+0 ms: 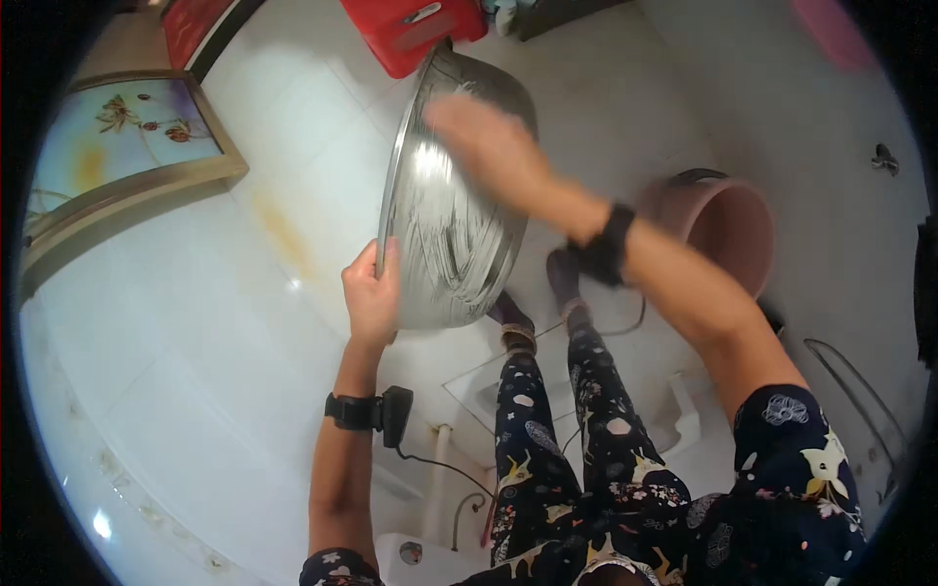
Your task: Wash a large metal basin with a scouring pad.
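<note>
A large shiny metal basin [459, 230] is held up on its side, its rim facing left and its rounded outer wall facing right. Grey, streaky smears cover that wall. My left hand [371, 298] grips the rim at its lower left, thumb on the near face and the other fingers behind. Over the upper part of the wall lies my right hand [484, 142], smeared by motion. Its fingers are too blurred to show whether they hold anything. Both wrists wear black bands with small boxes, and a cable runs from the left one.
A pink bucket [747, 230] stands on the tiled floor to the right, near my feet. At the far side is a red plastic stool [401, 34]. A framed flower panel [137, 132] is on the left. A bent metal rail [860, 391] runs along the right wall.
</note>
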The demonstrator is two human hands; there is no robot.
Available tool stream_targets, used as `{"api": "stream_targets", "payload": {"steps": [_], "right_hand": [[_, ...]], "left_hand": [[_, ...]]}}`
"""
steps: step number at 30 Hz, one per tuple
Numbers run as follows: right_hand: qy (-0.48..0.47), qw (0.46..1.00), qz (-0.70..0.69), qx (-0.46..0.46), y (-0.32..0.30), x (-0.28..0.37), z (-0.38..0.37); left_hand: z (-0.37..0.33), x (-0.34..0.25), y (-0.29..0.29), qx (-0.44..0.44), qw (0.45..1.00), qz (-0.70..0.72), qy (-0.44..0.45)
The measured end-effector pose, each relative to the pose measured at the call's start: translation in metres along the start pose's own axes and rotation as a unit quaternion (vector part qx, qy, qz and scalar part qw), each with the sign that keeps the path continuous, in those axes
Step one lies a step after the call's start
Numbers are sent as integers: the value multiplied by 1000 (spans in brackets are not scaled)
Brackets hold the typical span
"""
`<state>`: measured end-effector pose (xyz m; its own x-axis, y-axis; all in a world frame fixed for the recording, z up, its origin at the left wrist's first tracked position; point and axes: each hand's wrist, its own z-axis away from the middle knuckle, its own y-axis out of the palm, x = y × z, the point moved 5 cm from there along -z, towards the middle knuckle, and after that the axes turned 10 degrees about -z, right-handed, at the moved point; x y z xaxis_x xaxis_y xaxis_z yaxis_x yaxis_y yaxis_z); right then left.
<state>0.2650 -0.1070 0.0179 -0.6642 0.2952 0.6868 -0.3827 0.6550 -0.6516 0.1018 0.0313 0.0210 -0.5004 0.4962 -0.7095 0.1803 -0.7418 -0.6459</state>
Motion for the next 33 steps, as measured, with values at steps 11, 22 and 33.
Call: {"api": "stream_targets", "payload": {"steps": [11,22,33], "right_hand": [[-84,995,-43,32,46,83,-24],[-131,984,-65,-100,83,116,-50],[-44,996,-47,55,106,81,-95]], "left_hand": [[-22,31,-52,-33,999,-9,-7],[-36,44,-72,-95,995,20,-22],[-33,38,-74,-89,994,-19,-68]]}}
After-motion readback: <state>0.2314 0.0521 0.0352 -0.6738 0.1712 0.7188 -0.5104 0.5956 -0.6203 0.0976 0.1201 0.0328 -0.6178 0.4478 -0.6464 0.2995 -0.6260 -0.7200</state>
